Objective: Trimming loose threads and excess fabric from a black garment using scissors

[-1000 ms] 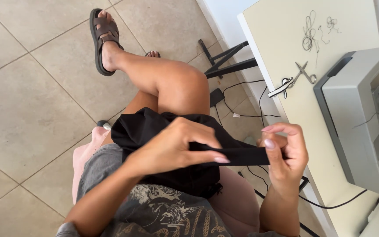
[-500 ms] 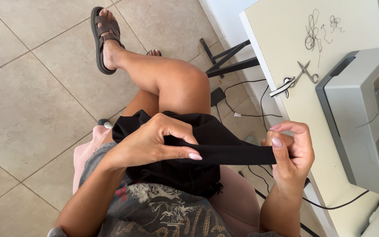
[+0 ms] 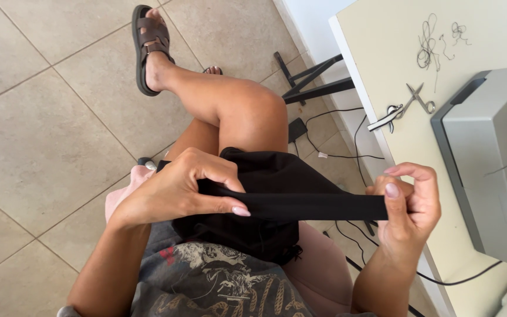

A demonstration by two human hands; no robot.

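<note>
A black fabric strip stretches flat between my two hands, above a bundle of black cloth that lies on my lap. My left hand pinches the strip's left part, fingers curled over it. At the strip's right end my right hand grips it between thumb and fingers, close to the edge of the cream table. I sit on a pink seat with one leg crossed over the other.
A grey sewing machine stands on the table at the right. Small scissors and loose dark threads lie on the tabletop. Black cables and a foot pedal lie on the tiled floor beside black table legs.
My hands have drawn apart along the strip: the left slid left and the right moved right, so more of the strip is stretched flat between them.
</note>
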